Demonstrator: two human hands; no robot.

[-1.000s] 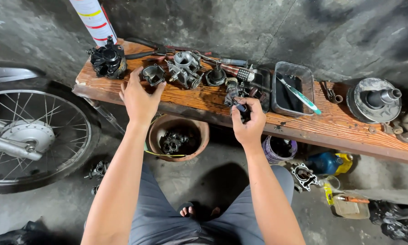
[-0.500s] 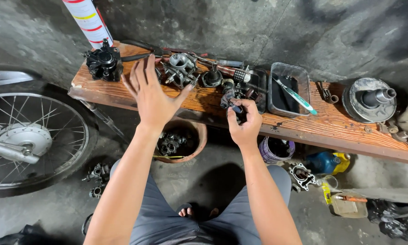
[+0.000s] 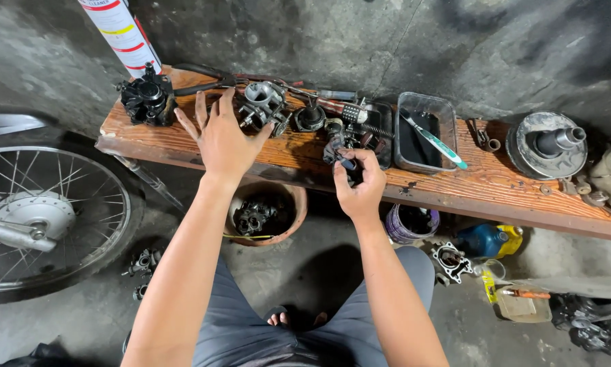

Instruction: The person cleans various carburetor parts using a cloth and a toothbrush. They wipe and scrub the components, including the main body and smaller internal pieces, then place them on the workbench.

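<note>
Left hand (image 3: 220, 136) now nearer wooden bench (image 3: 496, 177)

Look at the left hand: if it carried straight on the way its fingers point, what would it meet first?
Probably the grey carburetor on the wooden plank; the left hand already has fingertips at its edge, though depth is uncertain.

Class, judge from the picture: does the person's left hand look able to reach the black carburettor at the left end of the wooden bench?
Probably yes. The left hand is spread over the bench beside the black carburettor, with only bare wood between them.
</note>
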